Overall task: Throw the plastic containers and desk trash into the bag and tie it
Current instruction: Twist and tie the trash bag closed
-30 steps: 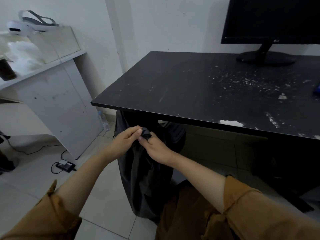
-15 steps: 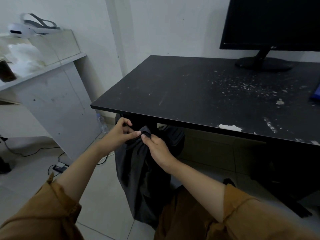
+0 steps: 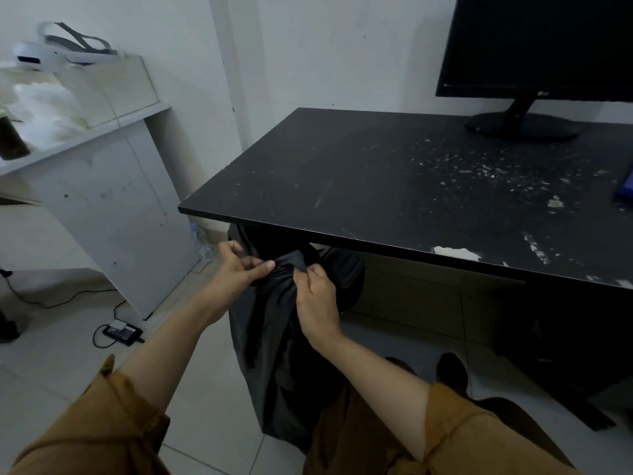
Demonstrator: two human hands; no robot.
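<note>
A black plastic bag [image 3: 274,358] stands on the tiled floor just below the front left corner of the black desk [image 3: 394,186]. Its top is gathered into a bunch between my hands. My left hand [image 3: 239,270] pinches the gathered plastic from the left, thumb and forefinger closed on it. From the right, my right hand [image 3: 317,299] grips the same bunch with curled fingers. What is inside the bag is hidden. Small white crumbs and scuffs lie scattered on the desk top.
A black monitor [image 3: 534,46] stands at the desk's back right. A blue object [image 3: 625,186] shows at the right edge. A white shelf unit [image 3: 102,186] with a headset [image 3: 51,51] stands left. A water bottle [image 3: 202,241], a power adapter [image 3: 121,332] and cable lie on the floor.
Both hands have shifted on the bag's gathered top: the left drew back to the left with the plastic pinched, the right dropped slightly lower on the bunch. The head camera moved a little.
</note>
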